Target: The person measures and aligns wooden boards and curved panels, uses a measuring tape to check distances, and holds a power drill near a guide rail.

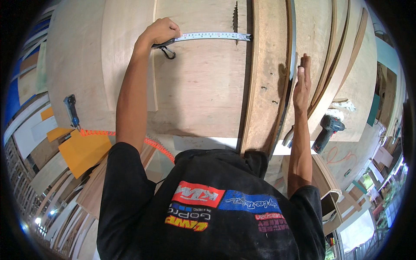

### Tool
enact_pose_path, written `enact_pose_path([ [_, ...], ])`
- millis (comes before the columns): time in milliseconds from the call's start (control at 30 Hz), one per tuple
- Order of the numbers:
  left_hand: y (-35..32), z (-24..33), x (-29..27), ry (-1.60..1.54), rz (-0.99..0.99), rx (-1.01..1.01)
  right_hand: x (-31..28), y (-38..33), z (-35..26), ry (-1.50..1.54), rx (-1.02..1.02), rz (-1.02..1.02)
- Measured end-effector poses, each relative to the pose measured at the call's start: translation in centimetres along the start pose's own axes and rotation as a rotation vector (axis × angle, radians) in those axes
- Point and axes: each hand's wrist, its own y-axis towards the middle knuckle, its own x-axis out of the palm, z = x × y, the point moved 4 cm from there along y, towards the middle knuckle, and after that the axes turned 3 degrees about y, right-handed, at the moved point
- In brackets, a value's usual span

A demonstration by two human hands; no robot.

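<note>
My left hand [159,33] is closed around a dark tape measure [164,44] with a black carabiner [169,53] hanging from it. The pulled-out tape [208,36] runs rightward across the plywood surface [203,99], and its end meets the dark edge of a long wooden fence [262,65]. It crosses beside a toothed saw blade [235,19] that stands up through the surface. Fingers stretched and together, my right hand [302,84] is empty. It is on the far side of the fence, near a long metal strip [293,39].
Several long wood strips [342,60] lie at the right. A cordless drill [328,132] and pliers [288,136] rest near the right forearm. At left are a plywood panel [130,56], an air blow gun [72,110] and its orange coiled hose [158,146].
</note>
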Motion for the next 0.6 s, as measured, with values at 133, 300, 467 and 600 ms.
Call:
enact_pose_path([
  [133, 0.2, -0.6, 0.3, -0.018, 0.005, -0.006, -0.1, 0.2, -0.7, 0.124, 0.041, -0.087],
  [300, 0.5, -0.6, 0.4, -0.032, 0.006, 0.022, 0.3, -0.2, -0.2, -0.089, 0.000, -0.091],
  [467, 0.2, -0.4, 0.2, -0.040, -0.020, -0.006, 0.2, -0.3, -0.5, -0.107, 0.053, -0.049],
  [600, 0.8, -0.6, 0.3, -0.031, -0.047, -0.008, -0.1, 0.1, 0.1, 0.025, 0.096, -0.067],
])
